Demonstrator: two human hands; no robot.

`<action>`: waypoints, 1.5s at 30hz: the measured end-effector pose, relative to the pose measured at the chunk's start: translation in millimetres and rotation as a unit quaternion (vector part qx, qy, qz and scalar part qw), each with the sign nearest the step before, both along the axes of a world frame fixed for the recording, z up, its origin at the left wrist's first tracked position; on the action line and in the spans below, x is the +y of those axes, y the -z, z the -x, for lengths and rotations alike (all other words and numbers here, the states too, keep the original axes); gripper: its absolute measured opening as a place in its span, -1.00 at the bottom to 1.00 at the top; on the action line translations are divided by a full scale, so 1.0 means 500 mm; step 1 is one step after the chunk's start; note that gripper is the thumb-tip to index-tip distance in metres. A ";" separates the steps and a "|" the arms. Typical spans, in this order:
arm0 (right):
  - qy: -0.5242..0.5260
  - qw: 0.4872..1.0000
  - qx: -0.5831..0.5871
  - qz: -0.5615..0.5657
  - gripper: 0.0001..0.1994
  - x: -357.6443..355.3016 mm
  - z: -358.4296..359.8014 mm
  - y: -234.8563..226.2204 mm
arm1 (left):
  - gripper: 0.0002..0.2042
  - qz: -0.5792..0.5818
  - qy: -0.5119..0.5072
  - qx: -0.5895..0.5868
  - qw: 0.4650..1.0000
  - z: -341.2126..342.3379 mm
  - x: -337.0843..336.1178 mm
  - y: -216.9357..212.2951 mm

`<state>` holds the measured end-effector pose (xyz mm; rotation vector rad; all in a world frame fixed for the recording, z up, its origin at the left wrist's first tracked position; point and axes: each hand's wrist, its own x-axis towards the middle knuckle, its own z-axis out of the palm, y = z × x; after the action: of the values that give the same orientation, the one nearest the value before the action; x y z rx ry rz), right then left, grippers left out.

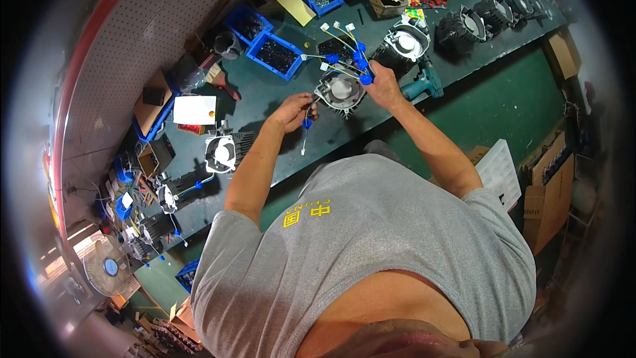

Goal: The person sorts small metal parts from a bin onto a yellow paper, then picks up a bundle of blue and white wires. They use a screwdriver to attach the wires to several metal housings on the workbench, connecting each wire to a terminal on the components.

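Observation:
Between my hands, a round finned metal housing (340, 90) stands on the dark green workbench, its cavity facing up. My left hand (295, 113) is at the housing's left rim, fingers closed on a short wire lead (305, 134) with a blue grommet and a white end connector hanging below. My right hand (384, 86) is closed around a bunch of wire leads (361, 59) with several blue grommets, their white connectors fanning out above the housing. Just beyond my right hand stands another finned housing (405, 43).
Blue bins of small dark parts (275, 54) line the far side. A teal power drill (424, 85) lies right of my right hand. More housings (222, 152) stand at left, some with leads, and further housings (464, 26) at right. A red-handled brush (224, 82) lies at left.

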<state>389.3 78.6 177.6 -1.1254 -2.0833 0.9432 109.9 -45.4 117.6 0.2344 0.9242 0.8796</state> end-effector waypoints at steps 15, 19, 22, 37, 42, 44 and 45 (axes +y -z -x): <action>0.004 1.000 -0.002 -0.001 -0.83 -0.005 0.004 -0.004 | -0.84 -0.028 0.054 0.179 0.982 -0.010 0.009 -0.021; 0.004 1.000 -0.010 -0.005 -0.83 -0.005 0.003 -0.005 | -0.83 0.000 0.086 0.120 0.989 -0.007 0.020 -0.023; 0.009 1.000 -0.010 -0.001 -0.83 -0.006 0.002 -0.002 | -0.83 -0.005 0.098 0.071 0.993 -0.001 0.025 -0.021; 0.004 1.000 0.010 -0.017 -0.84 -0.009 0.006 -0.005 | -0.84 -0.133 0.116 0.321 0.930 0.002 0.025 -0.008; 0.011 1.000 0.002 -0.012 -0.84 -0.008 0.004 -0.010 | -0.88 -0.429 0.074 0.685 0.584 -0.041 -0.003 -0.048; 0.021 1.000 -0.003 -0.001 -0.83 -0.009 0.006 -0.005 | -0.87 -0.410 0.081 0.709 0.569 -0.061 -0.006 -0.069; 0.021 1.000 -0.004 -0.003 -0.83 -0.008 0.006 -0.002 | -0.87 -0.403 0.073 0.712 0.571 -0.065 -0.010 -0.067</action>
<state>386.3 74.8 178.4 -1.1674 -2.0593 0.9130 142.2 -50.3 151.3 2.0481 1.8535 0.7865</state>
